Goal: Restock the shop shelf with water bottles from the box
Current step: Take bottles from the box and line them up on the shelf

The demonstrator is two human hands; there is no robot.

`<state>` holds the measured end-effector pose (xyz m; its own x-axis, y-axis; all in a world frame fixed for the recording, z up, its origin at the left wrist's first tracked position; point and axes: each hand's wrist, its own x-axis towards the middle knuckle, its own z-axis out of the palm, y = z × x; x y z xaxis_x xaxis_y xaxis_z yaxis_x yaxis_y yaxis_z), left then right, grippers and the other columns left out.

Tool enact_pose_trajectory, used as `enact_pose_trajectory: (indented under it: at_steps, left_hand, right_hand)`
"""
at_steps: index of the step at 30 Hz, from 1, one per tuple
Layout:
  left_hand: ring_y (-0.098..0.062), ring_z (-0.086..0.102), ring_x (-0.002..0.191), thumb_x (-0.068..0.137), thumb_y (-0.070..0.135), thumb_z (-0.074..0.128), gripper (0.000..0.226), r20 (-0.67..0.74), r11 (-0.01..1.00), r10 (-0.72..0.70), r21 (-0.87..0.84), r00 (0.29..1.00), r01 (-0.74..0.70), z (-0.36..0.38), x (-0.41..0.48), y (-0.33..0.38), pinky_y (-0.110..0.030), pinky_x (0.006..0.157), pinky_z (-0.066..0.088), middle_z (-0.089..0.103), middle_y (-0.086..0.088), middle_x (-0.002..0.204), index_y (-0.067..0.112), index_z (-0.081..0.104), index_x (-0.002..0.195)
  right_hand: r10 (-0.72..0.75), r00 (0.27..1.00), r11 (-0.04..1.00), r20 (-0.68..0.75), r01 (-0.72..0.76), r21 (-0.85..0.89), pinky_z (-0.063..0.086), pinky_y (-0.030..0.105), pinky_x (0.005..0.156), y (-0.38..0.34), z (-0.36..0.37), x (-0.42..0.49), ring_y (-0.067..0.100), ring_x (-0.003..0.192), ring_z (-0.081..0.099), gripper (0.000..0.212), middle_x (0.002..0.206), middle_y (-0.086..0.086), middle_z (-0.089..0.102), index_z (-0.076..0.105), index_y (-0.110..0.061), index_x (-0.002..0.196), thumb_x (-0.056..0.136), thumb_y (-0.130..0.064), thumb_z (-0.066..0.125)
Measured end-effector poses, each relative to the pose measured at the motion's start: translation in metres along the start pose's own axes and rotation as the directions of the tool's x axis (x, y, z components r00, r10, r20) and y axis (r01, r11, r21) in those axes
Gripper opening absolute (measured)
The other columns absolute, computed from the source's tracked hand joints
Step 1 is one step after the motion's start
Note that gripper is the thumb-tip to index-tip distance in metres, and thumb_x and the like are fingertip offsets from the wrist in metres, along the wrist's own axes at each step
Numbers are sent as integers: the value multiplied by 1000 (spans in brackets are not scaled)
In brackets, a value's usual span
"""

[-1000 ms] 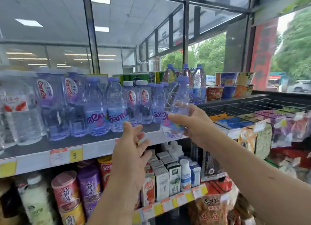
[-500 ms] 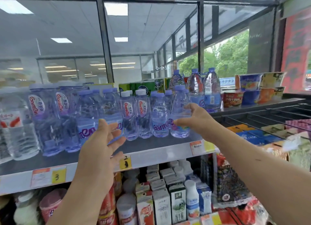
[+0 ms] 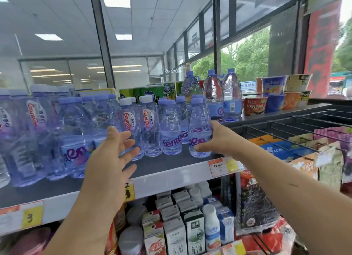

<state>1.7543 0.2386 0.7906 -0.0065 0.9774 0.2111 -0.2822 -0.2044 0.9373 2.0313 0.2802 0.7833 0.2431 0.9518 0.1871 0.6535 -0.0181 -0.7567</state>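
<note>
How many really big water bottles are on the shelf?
3, in a row behind the small bottles: left big bottle, middle big bottle, right big bottle beside the noodle cups. Others may hide behind them.

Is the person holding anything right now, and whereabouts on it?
The right hand grips a water bottle round its lower half, at the label. The left hand is spread open and holds nothing.

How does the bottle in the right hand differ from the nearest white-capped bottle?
The gripped bottle has a purple cap, the white-capped bottle a white one. The gripped bottle's label is a low band with purple lettering; the white-capped bottle's is a higher oval with red lettering. The right hand holds the first, not the second. Both are clear and upright on the shelf.
</note>
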Motion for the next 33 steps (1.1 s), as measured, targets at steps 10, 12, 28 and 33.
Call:
enact_pose_trajectory:
  at_steps: [10,12,28,33]
  left_hand:
    - [-19,64,108,97,55,39,50,-14,1000,-26,11,1000,27,8,13,-11,-50,105,40,67,-2,120,18,64,119]
    - [-19,65,107,98,55,40,49,-17,1000,-26,14,1000,26,11,14,-12,-49,104,41,67,-2,119,18,65,118]
    - [-23,66,108,97,50,44,45,-66,1000,2,-30,998,-4,18,11,-25,-45,102,45,67,-9,116,14,65,114]
    - [-28,70,104,82,54,52,58,-42,998,-14,-65,999,11,7,-9,-33,-43,91,53,68,-13,115,10,65,116]
  right_hand:
    - [24,1000,998,-16,-25,-59,53,38,88,-11,4,18,23,95,64,40,101,4,67,56,-13,108,77,-15,80]
    - [18,1000,997,-20,-19,-74,48,33,82,-12,8,22,22,93,60,39,96,0,63,53,-17,102,78,-23,82]
    - [2,997,993,-81,-12,-113,51,47,92,-13,14,21,29,102,62,66,117,15,62,47,-9,124,75,-33,84]
    - [-61,994,990,-95,48,-130,50,40,90,-17,8,-4,27,105,60,78,122,10,61,37,-13,144,81,-34,79]
